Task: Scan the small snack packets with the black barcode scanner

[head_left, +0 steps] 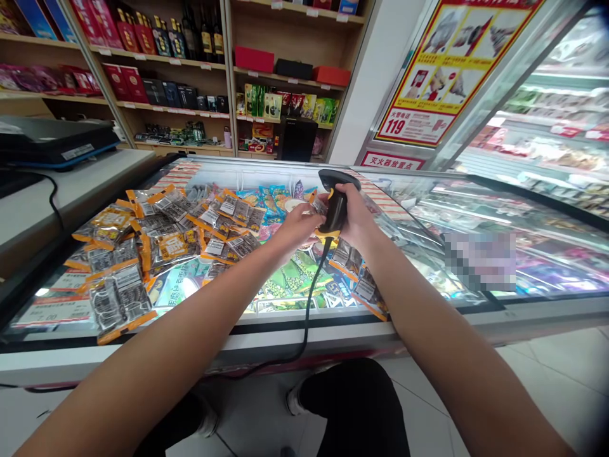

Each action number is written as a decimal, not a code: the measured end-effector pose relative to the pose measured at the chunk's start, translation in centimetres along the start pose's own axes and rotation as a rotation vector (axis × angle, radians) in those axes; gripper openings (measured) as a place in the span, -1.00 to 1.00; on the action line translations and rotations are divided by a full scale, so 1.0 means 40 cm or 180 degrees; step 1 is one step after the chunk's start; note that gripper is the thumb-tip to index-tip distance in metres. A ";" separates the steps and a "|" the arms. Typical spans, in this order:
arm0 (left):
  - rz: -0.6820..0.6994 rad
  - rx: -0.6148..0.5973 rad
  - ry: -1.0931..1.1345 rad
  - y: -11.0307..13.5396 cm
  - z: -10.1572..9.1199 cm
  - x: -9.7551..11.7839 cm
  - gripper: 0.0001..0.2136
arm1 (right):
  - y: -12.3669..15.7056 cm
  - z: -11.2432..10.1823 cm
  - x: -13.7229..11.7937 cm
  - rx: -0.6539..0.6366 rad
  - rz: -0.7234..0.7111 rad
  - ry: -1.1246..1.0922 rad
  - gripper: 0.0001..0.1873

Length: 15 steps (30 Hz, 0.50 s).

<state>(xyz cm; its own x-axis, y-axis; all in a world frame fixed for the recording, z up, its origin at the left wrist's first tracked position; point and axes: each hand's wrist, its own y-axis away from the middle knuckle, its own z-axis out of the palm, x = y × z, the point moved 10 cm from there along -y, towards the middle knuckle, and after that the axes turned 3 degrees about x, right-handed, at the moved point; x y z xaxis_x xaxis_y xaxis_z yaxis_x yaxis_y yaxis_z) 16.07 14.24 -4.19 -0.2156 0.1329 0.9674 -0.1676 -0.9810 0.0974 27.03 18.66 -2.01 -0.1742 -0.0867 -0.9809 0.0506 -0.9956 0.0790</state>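
My right hand [356,214] is wrapped round the grip of a black barcode scanner [334,202] with a yellow base; its black cable [309,304] hangs down over the freezer's front edge. My left hand [299,225] is just left of the scanner, fingers curled on a small snack packet [318,206] held up beside it. Both hands hover over the glass lid of a chest freezer [333,320]. Many orange-edged snack packets [162,244] lie spread on the lid to the left.
A counter [76,187] with a black device [52,141] stands at left. Wooden shelves [228,70] of boxes and bottles line the back. An upright glass cooler [547,120] with a poster rises at right. My knee in black trousers [356,400] shows below.
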 end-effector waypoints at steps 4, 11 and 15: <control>0.0197 0.0423 -0.0351 -0.010 -0.044 0.008 -0.82 | -0.001 -0.003 0.001 0.0023 -0.0010 -0.0184 -0.63; 0.0714 0.1162 -0.0610 -0.032 -0.159 0.071 -0.69 | 0.036 -0.014 -0.079 -0.0040 -0.0656 0.0783 -0.75; 0.0946 0.1325 -0.1232 -0.051 -0.204 0.099 -0.70 | 0.079 0.036 -0.050 -0.0872 -0.0219 0.1400 -0.74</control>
<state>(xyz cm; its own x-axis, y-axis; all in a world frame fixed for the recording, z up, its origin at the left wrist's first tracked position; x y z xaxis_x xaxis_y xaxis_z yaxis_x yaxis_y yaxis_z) 7.71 17.91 -2.47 0.1806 -0.1373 0.9739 0.2502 -0.9512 -0.1805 26.12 15.64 0.46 0.2403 0.0606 -0.9688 0.3195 -0.9474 0.0200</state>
